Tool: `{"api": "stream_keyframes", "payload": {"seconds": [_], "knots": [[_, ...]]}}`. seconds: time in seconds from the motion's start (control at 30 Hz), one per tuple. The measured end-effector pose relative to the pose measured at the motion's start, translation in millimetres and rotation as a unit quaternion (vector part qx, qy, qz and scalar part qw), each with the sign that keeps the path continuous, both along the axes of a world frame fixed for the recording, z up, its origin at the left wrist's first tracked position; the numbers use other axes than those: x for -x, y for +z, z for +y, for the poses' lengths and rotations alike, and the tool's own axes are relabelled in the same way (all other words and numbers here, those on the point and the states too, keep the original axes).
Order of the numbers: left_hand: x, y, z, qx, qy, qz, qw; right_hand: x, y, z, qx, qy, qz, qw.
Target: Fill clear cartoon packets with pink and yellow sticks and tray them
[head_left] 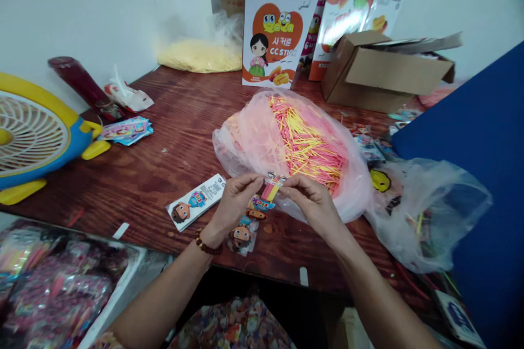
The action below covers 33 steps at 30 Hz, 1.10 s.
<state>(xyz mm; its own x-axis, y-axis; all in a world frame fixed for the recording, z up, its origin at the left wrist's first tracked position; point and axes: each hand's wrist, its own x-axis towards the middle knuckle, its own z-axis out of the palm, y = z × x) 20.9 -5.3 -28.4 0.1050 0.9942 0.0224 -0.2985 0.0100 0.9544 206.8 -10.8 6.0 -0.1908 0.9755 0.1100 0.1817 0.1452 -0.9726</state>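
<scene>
Between my two hands is a small clear packet (269, 192) with pink and yellow sticks inside and a cartoon print. My left hand (235, 199) pinches its upper left edge. My right hand (310, 200) pinches the upper right edge. Just beyond my hands sits a large open plastic bag (251, 136) full of pink and yellow sticks (305, 142). Below the packet, on the table, lie small cartoon packets (242, 235). Left of my left hand is a stack of printed cards (195, 202).
A yellow and blue fan (36, 131) stands at the left, near colourful sachets (127, 130). Printed cartons (270, 38) and an open cardboard box (368, 76) line the back. A clear bag (434, 207) lies right, beside a blue panel (470, 136). A bin of filled packets (57, 283) is lower left.
</scene>
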Motion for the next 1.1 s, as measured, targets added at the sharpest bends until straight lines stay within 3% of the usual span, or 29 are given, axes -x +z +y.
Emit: {"api": "stream_keyframes", "payload": {"seconds": [0.2, 0.47, 0.7, 1.1], "knots": [[4, 4.6, -6, 0.038, -0.084, 0.027, 0.995, 10, -0.4, 3, 0.003, -0.009, 0.066, 0.998], [6, 0.9, -8, 0.026, -0.053, 0.065, 0.996, 15, -10.6, 6, 0.104, 0.021, 0.122, 0.987], [11, -4.0, -16, 0.064, -0.060, 0.039, 0.995, 26, -20.0, 4, 0.102, -0.005, 0.107, 0.989], [17, -6.6, -18, 0.108, -0.066, 0.068, 0.990, 29, -31.8, 4, 0.116, 0.046, 0.099, 0.987]]}}
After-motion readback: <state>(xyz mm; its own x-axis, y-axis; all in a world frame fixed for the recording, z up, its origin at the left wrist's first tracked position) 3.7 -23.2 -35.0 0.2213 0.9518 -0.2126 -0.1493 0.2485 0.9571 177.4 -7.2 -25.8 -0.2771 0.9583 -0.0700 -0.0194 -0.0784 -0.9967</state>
